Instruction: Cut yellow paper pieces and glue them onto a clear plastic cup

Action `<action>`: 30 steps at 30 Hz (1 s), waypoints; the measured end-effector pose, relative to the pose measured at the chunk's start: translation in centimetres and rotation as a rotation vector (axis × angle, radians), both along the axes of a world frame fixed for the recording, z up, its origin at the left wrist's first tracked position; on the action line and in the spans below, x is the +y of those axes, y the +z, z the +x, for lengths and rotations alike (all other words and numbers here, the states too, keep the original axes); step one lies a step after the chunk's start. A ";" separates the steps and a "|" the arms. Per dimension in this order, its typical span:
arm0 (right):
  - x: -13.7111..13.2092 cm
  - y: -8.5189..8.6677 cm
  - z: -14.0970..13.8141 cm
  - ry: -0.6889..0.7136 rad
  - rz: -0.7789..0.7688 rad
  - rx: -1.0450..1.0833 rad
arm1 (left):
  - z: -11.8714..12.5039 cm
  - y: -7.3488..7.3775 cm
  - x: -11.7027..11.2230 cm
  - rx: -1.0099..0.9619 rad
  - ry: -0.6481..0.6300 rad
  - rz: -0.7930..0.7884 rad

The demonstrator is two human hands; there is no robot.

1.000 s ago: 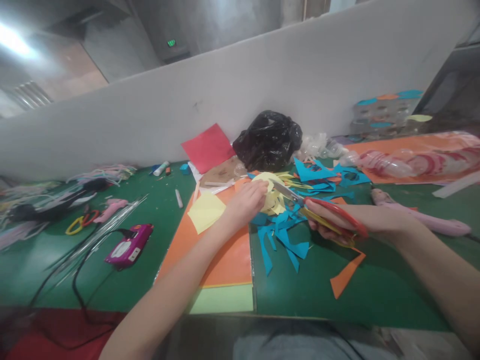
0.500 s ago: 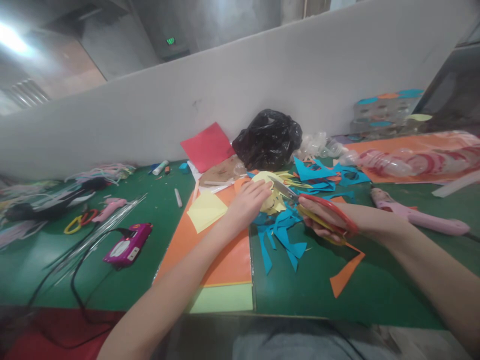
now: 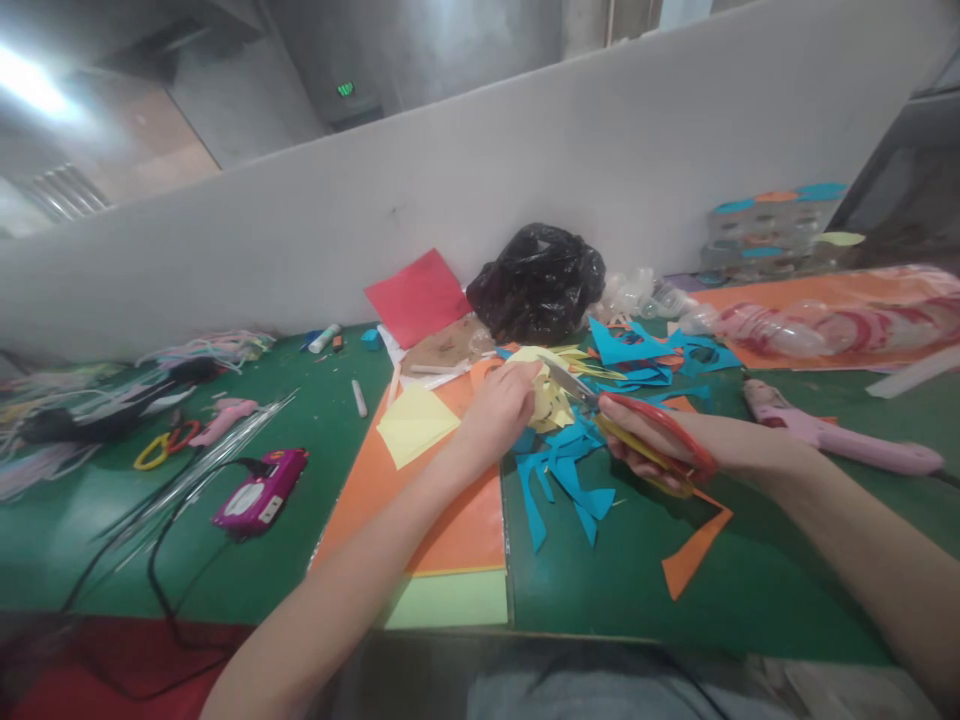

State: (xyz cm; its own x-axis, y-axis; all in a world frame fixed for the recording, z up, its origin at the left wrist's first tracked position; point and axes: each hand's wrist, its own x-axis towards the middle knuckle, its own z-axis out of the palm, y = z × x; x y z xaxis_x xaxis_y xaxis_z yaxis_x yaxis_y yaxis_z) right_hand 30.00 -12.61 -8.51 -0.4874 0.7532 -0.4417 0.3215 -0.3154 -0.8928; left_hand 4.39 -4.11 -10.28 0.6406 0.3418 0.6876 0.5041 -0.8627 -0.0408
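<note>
2 hands (image 3: 504, 405), 1 blk bag (image 3: 541, 282)

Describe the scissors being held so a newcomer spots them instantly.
On the green table, find the black plastic bag. Nearer the person and slightly right, their right grip holds the scissors. Metal blades and red-and-yellow handles set them apart from the blue paper scraps beside them.
</note>
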 end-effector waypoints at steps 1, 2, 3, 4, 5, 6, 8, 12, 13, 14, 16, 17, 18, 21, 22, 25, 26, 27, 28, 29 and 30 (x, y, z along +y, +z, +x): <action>0.1 -0.2 0.2 0.016 0.010 0.015 | 0.1 0.0 0.0 0.005 -0.005 0.006; 0.1 -0.4 0.4 0.026 0.019 0.026 | 0.1 0.1 -0.1 0.019 -0.012 0.019; 0.0 -0.4 0.4 0.030 0.025 0.024 | 0.1 0.1 -0.1 0.033 -0.020 0.033; -0.1 -0.2 0.5 0.029 0.031 0.009 | 0.1 0.1 -0.1 0.042 -0.026 0.043; -0.3 0.1 0.4 0.027 0.038 -0.008 | 0.1 0.1 -0.2 0.045 -0.030 0.049; -0.5 0.6 0.2 0.019 0.050 -0.031 | 0.1 0.1 -0.2 0.045 -0.032 0.053; -0.9 1.6 -0.3 0.007 0.084 -0.086 | 0.0 0.2 -0.2 0.050 -0.039 0.056; -1.3 3.1 -1.5 -0.007 0.100 -0.183 | 0.0 0.2 -0.1 0.069 -0.056 0.059; -1.3 3.2 -1.7 -0.021 0.080 -0.195 | 0.1 0.2 -0.1 0.071 -0.059 0.057; -1.2 3.2 -1.8 -0.034 0.060 -0.200 | 0.1 0.2 0.0 0.072 -0.061 0.052; -1.1 3.1 -1.8 -0.051 0.040 -0.177 | 0.1 0.1 0.1 0.071 -0.062 0.034; -1.1 3.0 -1.8 -0.050 0.038 -0.156 | 0.1 0.1 0.1 0.069 -0.064 0.022; -1.1 2.9 -1.7 -0.050 0.037 -0.139 | 0.0 0.0 0.1 0.067 -0.066 0.009; -1.0 2.8 -1.6 -0.067 0.015 -0.112 | -0.1 0.0 0.2 0.067 -0.068 -0.030; -1.0 2.7 -1.6 -0.077 0.002 -0.112 | -0.1 0.0 0.1 0.067 -0.066 -0.040; -0.8 2.3 -1.5 -0.099 -0.031 -0.107 | -0.2 0.2 0.0 0.058 -0.052 -0.057; -0.8 2.2 -1.4 -0.103 -0.034 -0.107 | -0.3 0.2 0.0 0.055 -0.048 -0.060; -0.7 2.0 -1.3 -0.096 -0.033 -0.097 | -0.3 0.3 0.0 0.054 -0.046 -0.062; -0.7 1.9 -1.2 -0.085 -0.022 -0.084 | -0.3 0.3 -0.1 0.055 -0.044 -0.066; -0.7 1.7 -1.1 -0.074 -0.005 -0.072 | -0.3 0.4 -0.1 0.055 -0.045 -0.069; -0.7 1.6 -1.0 -0.066 0.012 -0.060 | -0.4 0.4 -0.1 0.057 -0.047 -0.070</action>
